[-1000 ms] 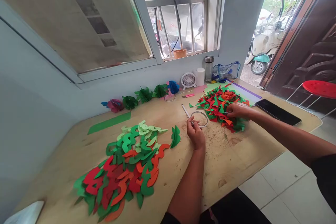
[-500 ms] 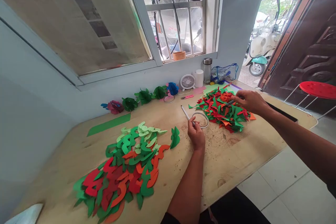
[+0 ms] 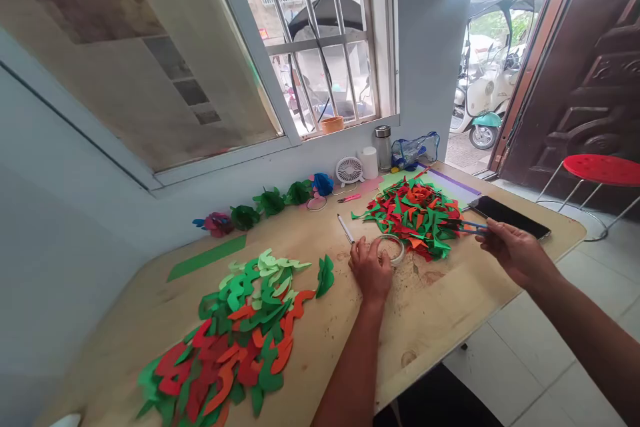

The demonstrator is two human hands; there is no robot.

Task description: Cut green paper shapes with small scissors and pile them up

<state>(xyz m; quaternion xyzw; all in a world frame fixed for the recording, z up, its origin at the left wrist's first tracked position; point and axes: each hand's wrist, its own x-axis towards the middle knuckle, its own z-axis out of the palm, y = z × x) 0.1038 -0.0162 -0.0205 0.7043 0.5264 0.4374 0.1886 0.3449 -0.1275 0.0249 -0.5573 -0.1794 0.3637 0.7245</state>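
My left hand (image 3: 371,269) rests on the table, fingers bent and slightly apart, over the near end of a white pen (image 3: 345,228) and beside a roll of tape (image 3: 399,251). Whether its fingers grip the pen is unclear. In my right hand (image 3: 515,250) is a blue-handled tool, seemingly scissors (image 3: 473,227), whose tip reaches the right edge of a heap of red, green and orange paper scraps (image 3: 415,213). Curved cut paper shapes (image 3: 225,347) lie piled at the left. A folded green piece (image 3: 325,275) sits between that pile and my left hand.
A black phone (image 3: 510,217) lies beyond my right hand. Paper flowers (image 3: 271,201), a small fan (image 3: 349,171), a white cylinder (image 3: 369,162), a glass bottle (image 3: 383,149) and a clear pouch (image 3: 416,150) line the wall. A red stool (image 3: 603,169) stands at right.
My right hand has moved off the scrap heap toward me and to the right, bringing the blue-handled tool into view. My left hand has lowered the pen onto the table. The view has shifted.
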